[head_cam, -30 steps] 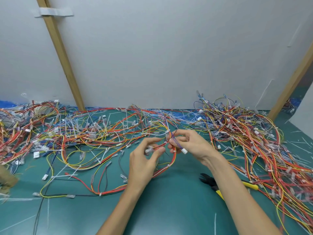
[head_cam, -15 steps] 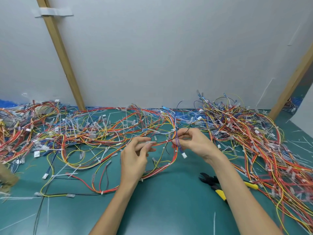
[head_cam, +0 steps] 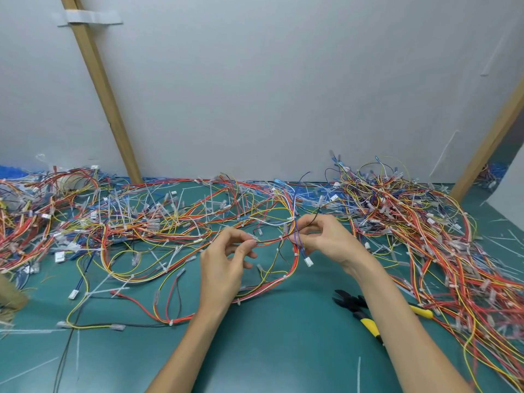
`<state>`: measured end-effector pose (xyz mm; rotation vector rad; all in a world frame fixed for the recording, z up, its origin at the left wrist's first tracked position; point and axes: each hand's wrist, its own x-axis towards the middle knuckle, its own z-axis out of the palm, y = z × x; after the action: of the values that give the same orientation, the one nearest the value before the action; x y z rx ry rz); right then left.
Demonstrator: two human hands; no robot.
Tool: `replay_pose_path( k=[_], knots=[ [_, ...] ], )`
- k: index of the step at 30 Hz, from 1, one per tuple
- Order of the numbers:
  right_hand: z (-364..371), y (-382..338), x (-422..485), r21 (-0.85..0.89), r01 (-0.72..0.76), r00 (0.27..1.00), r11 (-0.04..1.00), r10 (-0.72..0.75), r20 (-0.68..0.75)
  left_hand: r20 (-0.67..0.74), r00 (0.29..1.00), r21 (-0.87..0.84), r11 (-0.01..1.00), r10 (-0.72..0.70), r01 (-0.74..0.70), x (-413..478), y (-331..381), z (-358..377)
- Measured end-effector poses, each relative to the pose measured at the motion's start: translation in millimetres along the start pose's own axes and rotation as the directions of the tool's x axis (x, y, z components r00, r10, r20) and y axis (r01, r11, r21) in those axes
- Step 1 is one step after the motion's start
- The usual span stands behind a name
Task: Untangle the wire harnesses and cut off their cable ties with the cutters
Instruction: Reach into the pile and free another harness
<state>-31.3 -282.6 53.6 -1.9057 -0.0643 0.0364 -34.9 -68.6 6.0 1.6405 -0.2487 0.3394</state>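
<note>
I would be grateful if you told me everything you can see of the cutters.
The cutters lie flat on the green table, right of centre, not held. The black head points left, tips slightly apart; the handles are yellow and black. The right forearm passes over the handles, hiding their middle; one yellow end shows beside the wires.

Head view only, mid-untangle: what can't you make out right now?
Head view:
- Cutters: handles partly hidden under the right arm.
- Harness pinched by left hand and right hand: its cable ties too small to count.
- Wire pile: cut off by right edge.
- Brown object: cut off by left edge.
</note>
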Motion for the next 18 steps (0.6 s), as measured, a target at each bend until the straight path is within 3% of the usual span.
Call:
replay_pose_path(
  k=[10,15,18],
  knots=[
    [2,2,2,0.018,-0.05,0.997,0.999,0.051,-0.052,-0.031,0.997,-0.068,0.995,-0.076,0.074,7,-10,-3],
    [-1,3,3,0.035,-0.012,0.997,0.999,0.014,-0.076,-0.189,0.965,-0.122,0.979,-0.184,0.163,17,-18,-15],
    [-1,3,2,0.017,-0.006,0.998,1.0,0.007,-0.056,-0.251,0.954,-0.011,0.986,-0.161,0.163,16,-20,-19]
  ],
)
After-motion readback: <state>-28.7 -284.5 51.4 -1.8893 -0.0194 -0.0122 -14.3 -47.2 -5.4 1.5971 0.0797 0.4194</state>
